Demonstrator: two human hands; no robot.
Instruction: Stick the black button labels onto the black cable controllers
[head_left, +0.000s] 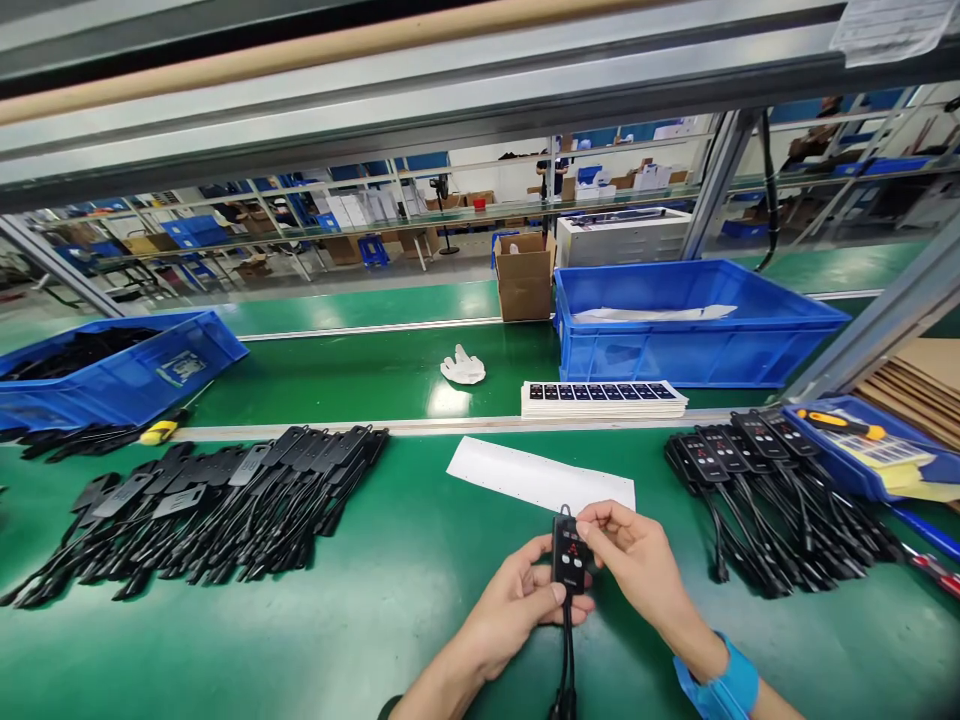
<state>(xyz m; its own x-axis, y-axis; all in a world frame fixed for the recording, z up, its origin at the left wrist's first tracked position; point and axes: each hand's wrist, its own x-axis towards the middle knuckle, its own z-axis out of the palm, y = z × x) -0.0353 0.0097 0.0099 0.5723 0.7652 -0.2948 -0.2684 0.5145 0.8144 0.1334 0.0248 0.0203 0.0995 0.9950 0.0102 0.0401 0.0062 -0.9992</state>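
Note:
My left hand point(525, 598) grips a small black controller box point(568, 575) from its left side and from below, thumb across its lower front. The box stands nearly upright, with a hanging loop on top and two black cables point(566, 650) running down. Its face carries a label sticker point(572, 548) with red marks and white button spots. At the upper right corner of that sticker, my right hand point(626, 555) has thumb and forefinger pinched together; the exact contact is hidden. Behind the box lies a white backing strip point(540, 475). A blue band point(718, 680) circles my right wrist.
Several cabled black boxes point(255, 470) lie in a row at left; more labelled boxes point(750, 450) lie at right. Behind are a stack of label sheets point(604, 400), a white glove point(463, 366) and blue bins point(675, 350) point(150, 375). A tray point(900, 480) holds a yellow cutter point(840, 424).

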